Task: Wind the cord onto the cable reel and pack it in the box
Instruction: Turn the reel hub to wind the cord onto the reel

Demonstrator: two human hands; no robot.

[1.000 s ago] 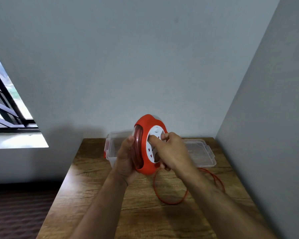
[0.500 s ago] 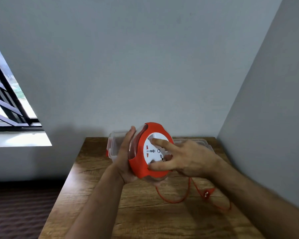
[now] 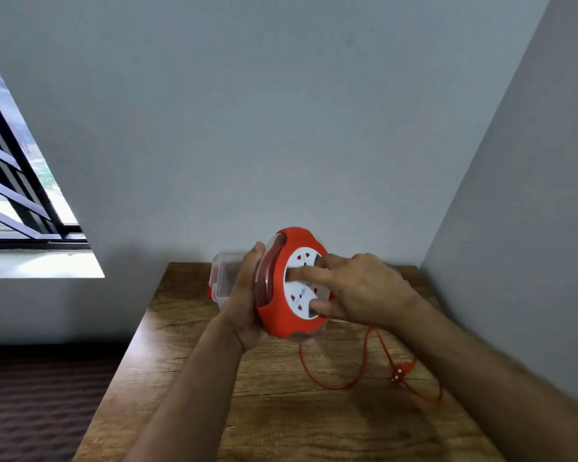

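Left hand [image 3: 246, 306] grips reel [image 3: 281, 315] upright above bench [image 3: 281, 411]; right hand [image 3: 361, 288] fingers spread on its white face, cranking. Mid-wind: cord [image 3: 334, 383] and plug [image 3: 399, 373] loose on bench. Next: more turns, then box [image 3: 222, 278] behind.

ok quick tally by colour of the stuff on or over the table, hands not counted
red: 2, the cable reel and its loose cord
clear: 1, the plastic box
total: 3
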